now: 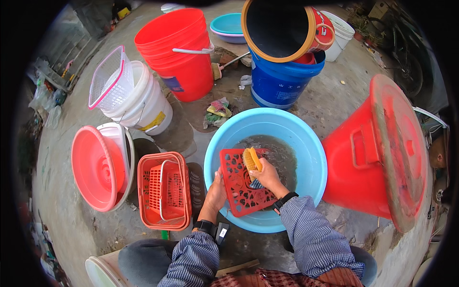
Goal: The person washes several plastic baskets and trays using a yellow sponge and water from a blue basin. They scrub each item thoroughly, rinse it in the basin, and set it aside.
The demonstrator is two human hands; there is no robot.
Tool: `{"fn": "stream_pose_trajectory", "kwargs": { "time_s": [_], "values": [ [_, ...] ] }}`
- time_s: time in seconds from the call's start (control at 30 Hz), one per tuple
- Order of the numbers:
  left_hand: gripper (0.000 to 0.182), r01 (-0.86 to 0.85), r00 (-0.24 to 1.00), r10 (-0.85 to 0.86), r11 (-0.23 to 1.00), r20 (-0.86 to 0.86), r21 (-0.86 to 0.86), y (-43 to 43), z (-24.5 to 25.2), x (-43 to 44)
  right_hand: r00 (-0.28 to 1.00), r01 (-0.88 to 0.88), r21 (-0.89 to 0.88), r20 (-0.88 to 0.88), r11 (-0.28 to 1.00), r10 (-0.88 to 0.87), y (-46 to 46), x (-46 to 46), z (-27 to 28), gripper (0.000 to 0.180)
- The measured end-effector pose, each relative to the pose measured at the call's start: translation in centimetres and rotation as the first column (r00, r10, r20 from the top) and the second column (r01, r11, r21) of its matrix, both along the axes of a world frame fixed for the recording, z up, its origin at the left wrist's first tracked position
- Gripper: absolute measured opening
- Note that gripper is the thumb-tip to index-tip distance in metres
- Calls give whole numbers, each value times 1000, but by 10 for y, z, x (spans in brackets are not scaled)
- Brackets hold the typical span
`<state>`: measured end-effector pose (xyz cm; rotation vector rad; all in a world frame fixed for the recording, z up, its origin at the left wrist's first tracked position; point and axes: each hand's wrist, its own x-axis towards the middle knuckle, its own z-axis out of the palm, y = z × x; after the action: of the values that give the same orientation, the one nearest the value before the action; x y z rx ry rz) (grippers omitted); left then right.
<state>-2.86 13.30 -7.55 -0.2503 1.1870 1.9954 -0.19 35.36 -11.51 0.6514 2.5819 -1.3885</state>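
Note:
My left hand [216, 193] grips the left edge of a red plastic basket [238, 193] with a cut-out pattern, tilted over a light blue plastic basin [312, 168]. Murky water [283, 154] lies in the bottom of that basin. In my right hand [268, 176] is a yellow scrubbing brush [251, 159], held against the patterned face of the basket. A bit of blue checked material [256, 184] shows just below the brush. The lower part of the basket and the fingers behind its left edge are hidden.
Red nested baskets [163, 226] stand left of the basin, near a pink basin [89, 168]. Behind are white buckets [157, 111], red buckets [190, 71] and a blue bucket [276, 86]. A large lidded red bin [355, 154] leans close on the right. Wet cloths [218, 112] lie on the concrete.

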Motion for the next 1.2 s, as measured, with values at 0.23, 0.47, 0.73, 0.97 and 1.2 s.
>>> {"fn": "stream_pose_trajectory", "kwargs": {
  "time_s": [0.23, 0.47, 0.73, 0.97, 1.2],
  "values": [
    [69, -92, 980, 72, 991, 186, 99, 0, -13, -6, 971, -233, -19, 53, 972, 234, -84, 22, 65, 42],
    [74, 46, 991, -40, 998, 130, -45, 6, -8, 8, 994, -103, 81, -37, 991, 106, -67, -49, 47, 43],
    [86, 28, 991, -39, 996, 129, 90, 7, -15, 5, 942, -326, 18, 87, 945, 324, -52, 24, 56, 44],
    [89, 108, 992, -106, 994, 63, -33, 6, -10, 10, 997, -69, 122, -23, 990, 72, -56, -64, 42, 44],
    [42, -115, 993, 111, 990, 49, 87, 2, -16, 3, 995, -83, -36, 48, 996, 85, -36, -22, 34, 41]
  ]
}}
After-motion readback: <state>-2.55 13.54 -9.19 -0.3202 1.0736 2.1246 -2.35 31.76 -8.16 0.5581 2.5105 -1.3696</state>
